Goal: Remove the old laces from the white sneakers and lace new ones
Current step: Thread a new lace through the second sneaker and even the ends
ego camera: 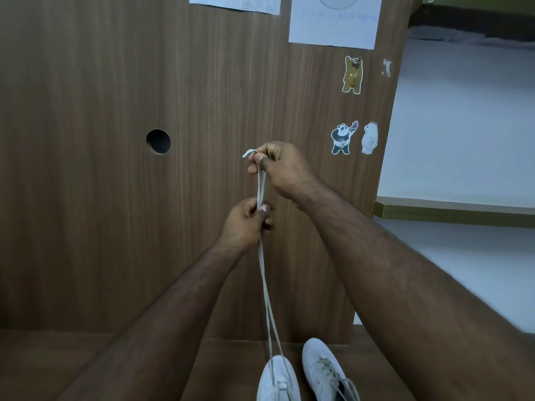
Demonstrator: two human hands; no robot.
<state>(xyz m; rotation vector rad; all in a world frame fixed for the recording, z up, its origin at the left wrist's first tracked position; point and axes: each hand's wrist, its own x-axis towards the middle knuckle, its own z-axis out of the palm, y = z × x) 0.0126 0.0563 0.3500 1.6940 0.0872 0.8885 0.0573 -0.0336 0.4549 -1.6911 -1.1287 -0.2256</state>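
Note:
Two white sneakers stand side by side at the bottom edge on a wooden surface. From the left sneaker (276,382) two strands of a pale lace (265,285) rise together, pulled taut. My left hand (246,222) pinches both strands partway up. Higher up, my right hand (279,167) pinches the lace ends, and one tip sticks out to the left of its fingers. The right sneaker (325,371) is laced with greyish laces and nothing touches it.
A brown wood panel (115,198) with a round hole (158,141) stands right behind the hands. Bear stickers (353,137) and papers (333,21) are stuck on it. A white bed surface with a wooden rail (451,211) lies at the right.

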